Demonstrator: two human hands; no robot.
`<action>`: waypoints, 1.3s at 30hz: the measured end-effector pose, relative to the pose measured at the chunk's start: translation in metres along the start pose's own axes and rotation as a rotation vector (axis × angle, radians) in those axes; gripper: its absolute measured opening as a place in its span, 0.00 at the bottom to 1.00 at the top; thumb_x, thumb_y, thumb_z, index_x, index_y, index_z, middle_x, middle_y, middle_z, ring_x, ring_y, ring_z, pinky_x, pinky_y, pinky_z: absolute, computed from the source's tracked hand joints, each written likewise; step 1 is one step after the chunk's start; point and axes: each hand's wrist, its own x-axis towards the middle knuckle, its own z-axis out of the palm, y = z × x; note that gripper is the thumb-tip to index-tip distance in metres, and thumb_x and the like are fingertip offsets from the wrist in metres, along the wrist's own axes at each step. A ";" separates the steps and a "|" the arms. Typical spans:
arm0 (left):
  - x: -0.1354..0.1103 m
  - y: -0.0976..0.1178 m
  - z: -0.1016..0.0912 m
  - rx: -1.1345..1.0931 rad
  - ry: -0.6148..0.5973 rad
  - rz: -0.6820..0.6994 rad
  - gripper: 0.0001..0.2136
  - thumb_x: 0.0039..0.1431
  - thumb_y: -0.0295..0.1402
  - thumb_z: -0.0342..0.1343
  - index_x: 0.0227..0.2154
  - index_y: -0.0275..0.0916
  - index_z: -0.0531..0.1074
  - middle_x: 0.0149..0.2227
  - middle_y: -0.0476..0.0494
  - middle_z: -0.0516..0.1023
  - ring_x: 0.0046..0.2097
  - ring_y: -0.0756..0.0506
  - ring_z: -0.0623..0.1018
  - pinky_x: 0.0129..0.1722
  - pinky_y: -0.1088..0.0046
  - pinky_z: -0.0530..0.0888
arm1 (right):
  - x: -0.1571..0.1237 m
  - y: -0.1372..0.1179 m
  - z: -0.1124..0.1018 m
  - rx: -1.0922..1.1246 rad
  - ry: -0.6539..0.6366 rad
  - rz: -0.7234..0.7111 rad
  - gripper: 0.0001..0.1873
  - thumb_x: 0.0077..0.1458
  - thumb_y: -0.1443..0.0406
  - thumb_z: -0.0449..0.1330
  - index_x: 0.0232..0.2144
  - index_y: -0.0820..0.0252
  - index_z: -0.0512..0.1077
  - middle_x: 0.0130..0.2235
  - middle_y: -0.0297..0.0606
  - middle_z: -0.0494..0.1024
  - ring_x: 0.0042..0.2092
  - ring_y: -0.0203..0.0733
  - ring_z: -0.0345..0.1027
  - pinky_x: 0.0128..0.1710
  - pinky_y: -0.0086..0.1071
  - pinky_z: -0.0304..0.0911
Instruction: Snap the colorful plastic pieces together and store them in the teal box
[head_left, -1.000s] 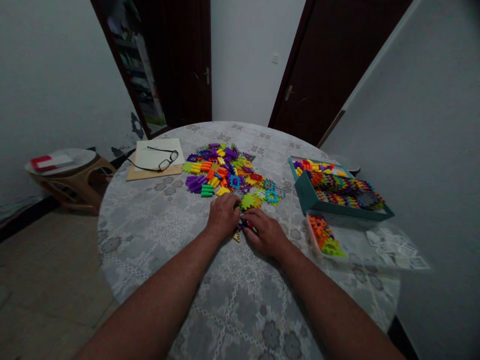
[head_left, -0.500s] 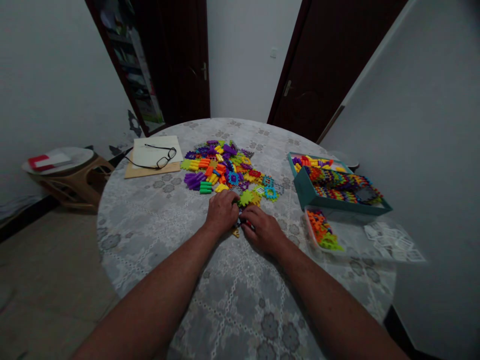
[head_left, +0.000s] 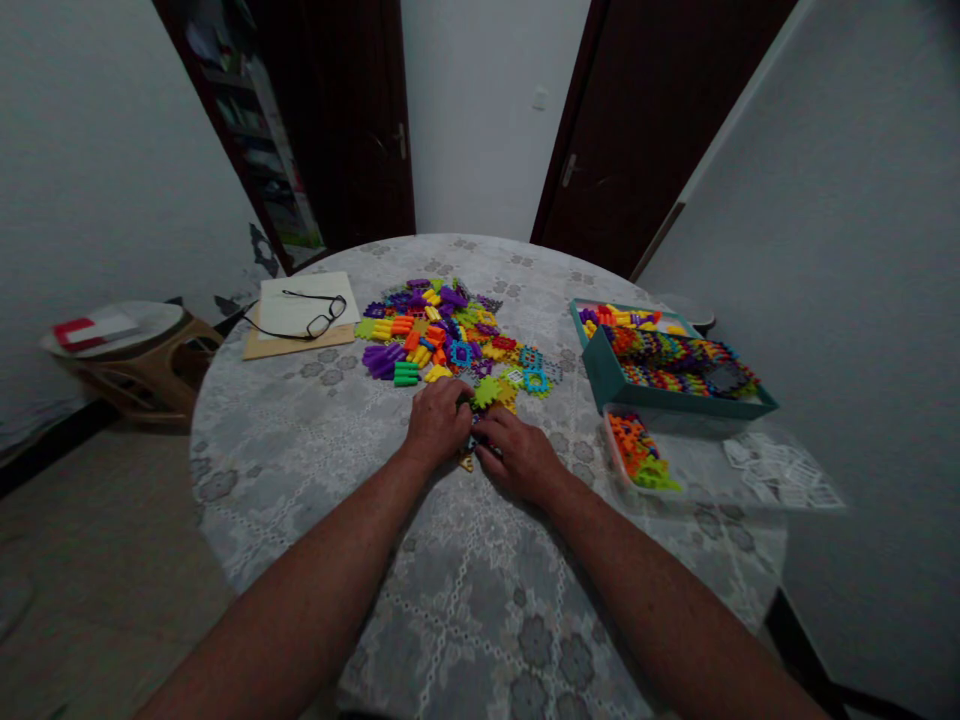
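My left hand (head_left: 439, 420) and my right hand (head_left: 520, 452) meet at the near edge of a pile of plastic building pieces. Both have curled fingers pinched close together. Whatever they grip is small, dark and mostly hidden by the fingers. A yellow triangular piece (head_left: 466, 463) pokes out below the fingertips, against the tablecloth. Just beyond the hands lies a lime green toothed piece (head_left: 487, 391), with a yellow piece (head_left: 507, 399) beside it. Purple rods (head_left: 383, 360), green rods (head_left: 406, 374) and a light blue square ring (head_left: 535, 380) are in the pile.
A teal box (head_left: 675, 397) full of colourful pieces stands at the right. Before it are a clear tub (head_left: 616, 462) and white frame-shaped pieces (head_left: 784, 470). Glasses (head_left: 319, 325) rest on paper and a board at the left. The round table has a patterned cloth (head_left: 300, 480).
The view has shifted slightly, moving everything a little left and up. A red bit by my right thumb no longer shows. Both hands stay together at the same spot by the pile.
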 end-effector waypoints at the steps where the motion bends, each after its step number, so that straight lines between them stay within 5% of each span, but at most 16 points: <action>1: 0.001 0.000 0.000 -0.020 0.002 -0.006 0.10 0.63 0.27 0.54 0.42 0.44 0.78 0.46 0.38 0.84 0.55 0.35 0.81 0.60 0.53 0.76 | 0.000 0.000 0.000 -0.007 -0.003 -0.004 0.14 0.68 0.66 0.64 0.55 0.53 0.79 0.52 0.43 0.80 0.48 0.47 0.77 0.46 0.36 0.77; 6: 0.005 -0.003 -0.005 -0.230 0.064 -0.117 0.10 0.67 0.31 0.51 0.39 0.44 0.79 0.45 0.41 0.85 0.52 0.37 0.82 0.60 0.56 0.77 | -0.001 0.003 0.002 0.022 0.011 -0.028 0.10 0.70 0.68 0.60 0.49 0.54 0.79 0.49 0.43 0.80 0.48 0.46 0.77 0.47 0.36 0.77; 12: 0.009 -0.005 -0.010 -0.493 0.203 -0.355 0.09 0.66 0.33 0.50 0.36 0.45 0.76 0.39 0.46 0.84 0.43 0.40 0.82 0.49 0.61 0.78 | -0.003 0.000 0.001 0.072 0.012 -0.004 0.27 0.67 0.66 0.64 0.66 0.52 0.73 0.66 0.47 0.76 0.57 0.51 0.78 0.55 0.43 0.78; 19: 0.009 -0.008 -0.006 -0.500 0.225 -0.370 0.09 0.65 0.36 0.51 0.34 0.45 0.76 0.35 0.47 0.81 0.41 0.41 0.80 0.46 0.63 0.77 | 0.000 0.000 0.006 0.067 -0.001 -0.014 0.19 0.68 0.66 0.63 0.60 0.52 0.78 0.63 0.46 0.79 0.59 0.50 0.78 0.57 0.45 0.78; 24: 0.010 -0.011 -0.004 -0.505 0.206 -0.375 0.09 0.65 0.36 0.50 0.34 0.45 0.76 0.35 0.48 0.81 0.41 0.42 0.80 0.46 0.64 0.77 | -0.001 0.007 0.009 0.185 0.121 -0.008 0.17 0.70 0.68 0.58 0.56 0.55 0.79 0.56 0.46 0.82 0.56 0.49 0.78 0.57 0.43 0.76; 30: 0.007 -0.004 -0.012 -0.539 0.163 -0.257 0.09 0.64 0.35 0.49 0.33 0.44 0.74 0.36 0.45 0.80 0.42 0.41 0.80 0.47 0.63 0.78 | 0.003 0.018 0.007 0.304 0.277 0.135 0.12 0.74 0.63 0.57 0.48 0.55 0.81 0.45 0.43 0.85 0.47 0.49 0.80 0.52 0.40 0.74; 35: -0.001 0.012 -0.015 -0.348 0.010 -0.004 0.09 0.67 0.41 0.56 0.39 0.42 0.77 0.39 0.43 0.82 0.44 0.40 0.80 0.52 0.60 0.78 | 0.004 0.021 0.008 0.334 0.296 0.187 0.13 0.74 0.63 0.57 0.49 0.56 0.82 0.46 0.44 0.85 0.49 0.49 0.80 0.53 0.41 0.74; 39: -0.003 0.014 -0.011 -0.264 -0.026 0.058 0.10 0.63 0.36 0.61 0.45 0.42 0.79 0.43 0.42 0.84 0.47 0.39 0.82 0.55 0.59 0.78 | 0.005 0.023 0.009 0.383 0.304 0.185 0.13 0.74 0.62 0.57 0.49 0.55 0.82 0.47 0.44 0.86 0.50 0.48 0.80 0.55 0.40 0.74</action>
